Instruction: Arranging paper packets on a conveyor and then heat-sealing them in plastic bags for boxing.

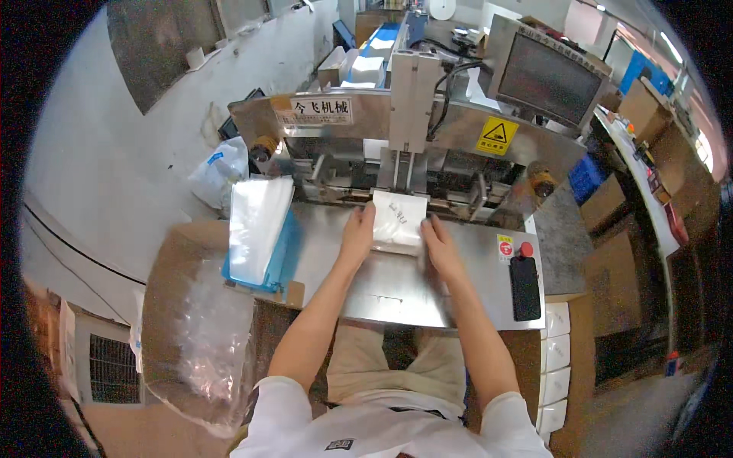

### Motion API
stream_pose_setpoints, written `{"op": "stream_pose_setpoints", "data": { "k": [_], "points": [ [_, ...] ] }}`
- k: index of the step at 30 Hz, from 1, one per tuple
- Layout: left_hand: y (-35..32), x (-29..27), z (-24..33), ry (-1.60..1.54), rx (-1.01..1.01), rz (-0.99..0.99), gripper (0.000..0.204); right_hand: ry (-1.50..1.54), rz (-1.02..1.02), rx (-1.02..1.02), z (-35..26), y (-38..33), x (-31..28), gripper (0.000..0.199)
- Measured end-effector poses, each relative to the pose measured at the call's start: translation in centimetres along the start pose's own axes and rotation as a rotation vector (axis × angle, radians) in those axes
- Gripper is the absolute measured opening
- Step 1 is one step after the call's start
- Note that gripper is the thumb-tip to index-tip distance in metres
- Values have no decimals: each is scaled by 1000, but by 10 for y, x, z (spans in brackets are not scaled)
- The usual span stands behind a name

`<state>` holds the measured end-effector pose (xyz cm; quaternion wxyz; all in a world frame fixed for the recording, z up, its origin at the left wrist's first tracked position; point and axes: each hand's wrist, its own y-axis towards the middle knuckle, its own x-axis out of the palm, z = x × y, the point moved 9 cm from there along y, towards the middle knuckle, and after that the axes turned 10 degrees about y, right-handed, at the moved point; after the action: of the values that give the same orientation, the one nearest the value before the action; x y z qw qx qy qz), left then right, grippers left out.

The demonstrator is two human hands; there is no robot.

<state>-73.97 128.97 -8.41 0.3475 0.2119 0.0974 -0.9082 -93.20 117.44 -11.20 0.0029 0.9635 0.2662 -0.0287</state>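
Steel sheet makes up the worktop (pixel 397 294), and the person sits close against its near edge at the lower middle of the frame, both forearms reaching up over it. At lower left, off the worktop, a heap of clear plastic film (pixel 206 343) lies on a brown surface. At the right edge of the worktop lies a black phone (pixel 524 288), with a red button (pixel 526 249) just above it. Further up on the left, a stack of clear bags (pixel 258 227) rests on a blue tray (pixel 281 256).

In the centre the left hand (pixel 357 233) lies flat, fingers extended, against the left side of a white packet (pixel 398 221), and the right hand (pixel 439 246) lies open against its lower right side. Neither hand is closed around the packet; both press or steady it. The packet sits on the worktop right at the mouth of the metal machine (pixel 412 145), beneath its upright central column.

Judging by this, the step in hand is setting the packet square at the machine's mouth. The next move seems to call for an even push from both hands, keeping fingertips short of the opening, since a yellow warning sticker (pixel 496 135) sits on the machine. Beyond, at upper right, a dark screen (pixel 548 78) faces the person.
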Motion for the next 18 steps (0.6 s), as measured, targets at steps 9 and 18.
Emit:
{"op": "stream_pose_setpoints", "data": {
  "k": [9,18],
  "points": [
    [-56,2,27,-260,43,119,58,395,67,-8,-20,-20,13,58],
    [-98,17,37,-102,224,67,68,104,-74,-298,-41,-67,-2,109]
  ]
}}
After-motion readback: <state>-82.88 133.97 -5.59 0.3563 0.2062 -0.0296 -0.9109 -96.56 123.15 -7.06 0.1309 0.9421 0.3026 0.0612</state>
